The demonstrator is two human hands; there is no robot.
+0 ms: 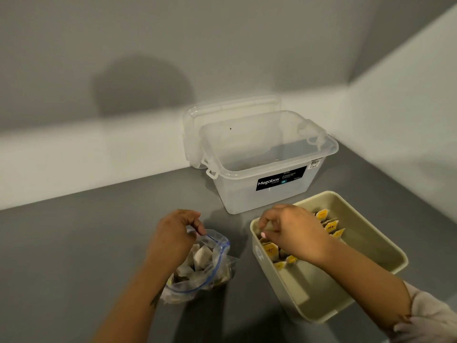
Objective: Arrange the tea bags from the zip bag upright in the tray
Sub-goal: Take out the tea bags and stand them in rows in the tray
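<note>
A clear zip bag [215, 266] with a blue seal lies open on the grey table, with several tea bags inside. My left hand [173, 236] pinches the bag's upper rim. To the right sits a beige tray [371, 233] holding a row of upright tea bags with yellow tags [331, 226]. My right hand [291, 233] is over the tray's far left corner, its fingers curled down on a tea bag [268, 229] that they mostly hide. More upright tea bags [270, 250] stand below the hand.
An open clear plastic storage box [267, 184] labelled Megabox stands behind the tray, its lid [195, 125] leaning against the wall. White walls meet in a corner at the back right. Grey tabletop [74, 243] stretches to the left.
</note>
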